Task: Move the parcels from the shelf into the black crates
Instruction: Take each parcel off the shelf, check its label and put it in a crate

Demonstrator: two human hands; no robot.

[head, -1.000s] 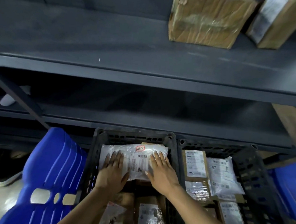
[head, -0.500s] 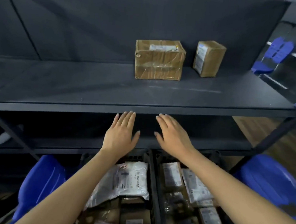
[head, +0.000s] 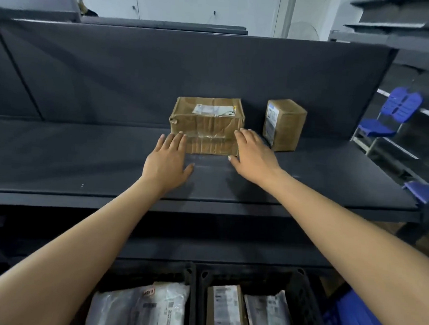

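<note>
On the dark shelf [head: 81, 158], toward its middle and nearer the back panel than the front edge, my left hand [head: 166, 160] and my right hand [head: 253, 156] flank the front of the large cardboard parcel [head: 207, 125], palms down, fingers spread and holding nothing. My left fingertips [head: 178, 137] are at the parcel's front left corner and my right fingertips [head: 242, 133] at its front right corner; I cannot tell whether either actually touches the cardboard. That parcel is a low, wide brown box, creased and wrapped in clear tape that shines across its front, with a white label on its top face. Just beside it, toward the shelf's right end, a smaller cardboard parcel [head: 284, 124] stands upright, apart from the first, with a label on its left face. Both sit close to the dark back panel [head: 163, 77]. Below the shelf's front edge, two black crates [head: 196, 283] stand side by side, touching: the left one holds a white plastic mailer [head: 147, 307], the right one a small brown box [head: 224, 311] and another pale mailer [head: 271, 318], all labelled. Blue plastic chairs [head: 394, 111] stand beyond the shelf's right end, with more dark shelving behind them and a pale wall [head: 206, 4] showing above the back panel.
</note>
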